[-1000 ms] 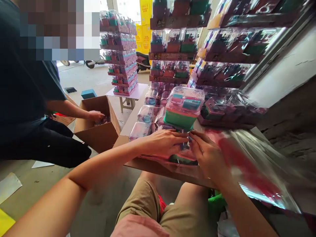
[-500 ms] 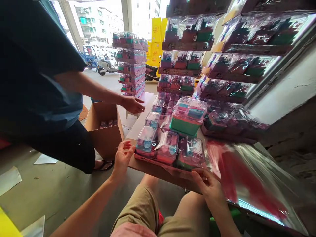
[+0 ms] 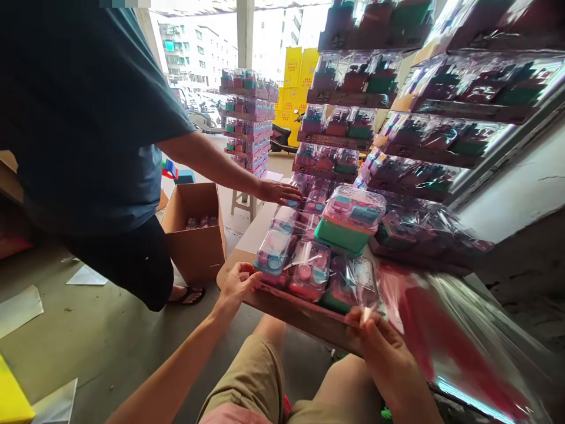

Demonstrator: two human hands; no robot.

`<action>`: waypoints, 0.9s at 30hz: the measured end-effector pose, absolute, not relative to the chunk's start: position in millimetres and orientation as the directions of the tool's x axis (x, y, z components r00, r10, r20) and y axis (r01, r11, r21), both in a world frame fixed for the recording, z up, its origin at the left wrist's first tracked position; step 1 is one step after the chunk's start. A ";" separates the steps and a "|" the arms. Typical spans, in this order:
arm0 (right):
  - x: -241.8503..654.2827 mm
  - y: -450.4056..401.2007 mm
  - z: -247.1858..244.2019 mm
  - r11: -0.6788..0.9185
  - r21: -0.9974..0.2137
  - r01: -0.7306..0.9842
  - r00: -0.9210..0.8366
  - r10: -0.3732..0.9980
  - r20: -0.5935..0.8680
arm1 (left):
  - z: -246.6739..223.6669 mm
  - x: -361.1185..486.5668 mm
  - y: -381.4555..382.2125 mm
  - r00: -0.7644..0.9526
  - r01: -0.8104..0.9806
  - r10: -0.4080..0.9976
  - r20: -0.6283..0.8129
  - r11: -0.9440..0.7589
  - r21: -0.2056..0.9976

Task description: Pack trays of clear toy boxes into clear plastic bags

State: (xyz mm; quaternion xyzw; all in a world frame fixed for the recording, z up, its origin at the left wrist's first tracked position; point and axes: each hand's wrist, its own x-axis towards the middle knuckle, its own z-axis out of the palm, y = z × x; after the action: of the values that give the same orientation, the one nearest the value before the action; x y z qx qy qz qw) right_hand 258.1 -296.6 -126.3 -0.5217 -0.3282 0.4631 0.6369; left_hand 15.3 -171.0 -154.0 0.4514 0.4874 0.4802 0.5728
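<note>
A shallow tray [image 3: 304, 297] of clear-lidded plastic boxes, covered in shiny plastic wrap, lies on the table before me. My left hand [image 3: 238, 285] is at its near left corner, fingers curled and pinched on the wrap's edge. At the near right corner my right hand [image 3: 382, 341] pinches a bit of the clear plastic wrap [image 3: 367, 317] between thumb and fingers. A green box with a clear lid [image 3: 346, 227] stands on top of the other boxes. Over the far left side of the tray reaches a co-worker's hand [image 3: 280, 191].
A co-worker [image 3: 110, 118] stands at left beside an open cardboard box [image 3: 194, 253]. Tall stacks of wrapped trays [image 3: 339, 123] rise behind the table. Loose clear and red film [image 3: 445, 318] covers the right side. Paper sheets [image 3: 20, 309] lie on the floor.
The co-worker's hand has moved right onto the far boxes. My left hand has come in to the tray's corner, and my right hand now lifts a pinch of wrap. The view has shifted slightly.
</note>
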 end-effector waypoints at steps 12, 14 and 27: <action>268.9 -301.1 -131.5 -0.029 -0.970 -0.242 0.349 0.930 -0.115 | -154.4 8.1 -184.2 0.321 -0.220 0.933 -0.162 0.240 0.946; 270.5 -301.0 -139.6 -0.057 -0.972 -0.228 0.399 0.905 -0.147 | -158.1 6.1 -182.4 0.295 -0.194 0.944 -0.145 0.208 0.959; 267.4 -297.5 -174.9 -0.107 -0.979 -0.173 0.547 0.816 -0.186 | -171.3 4.3 -180.2 0.234 -0.094 0.965 -0.120 0.146 0.985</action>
State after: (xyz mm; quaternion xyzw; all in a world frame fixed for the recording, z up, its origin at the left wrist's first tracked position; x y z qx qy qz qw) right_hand 267.4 -297.5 -174.9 -0.6270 -0.2566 0.4008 0.6168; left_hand 4.3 -180.2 -171.3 0.4906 0.4435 0.4317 0.6134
